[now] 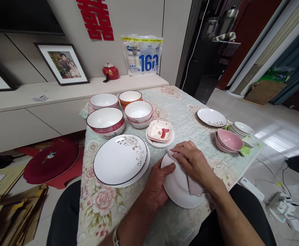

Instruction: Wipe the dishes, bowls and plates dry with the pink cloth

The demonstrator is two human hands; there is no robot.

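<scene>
A white plate (182,196) with a thin dark rim is held tilted over the near edge of the table, its underside towards me. My left hand (159,182) grips its left edge, thumb on top and fingers beneath. Pressed to the far part of the plate, my right hand (191,162) is closed on a pale pinkish cloth (195,189) that hangs down across the plate. Left of my hands lie large white plates with a floral pattern (120,159), stacked. Just beyond, small square dishes with a red design (160,130) rest on small white plates (162,145).
Stacked bowls (105,119) stand at the back left of the flowered tablecloth (177,102). To the right are patterned plates (211,117), pink bowls (230,139) and small white bowls (244,128). A low cabinet (98,87) borders the far side.
</scene>
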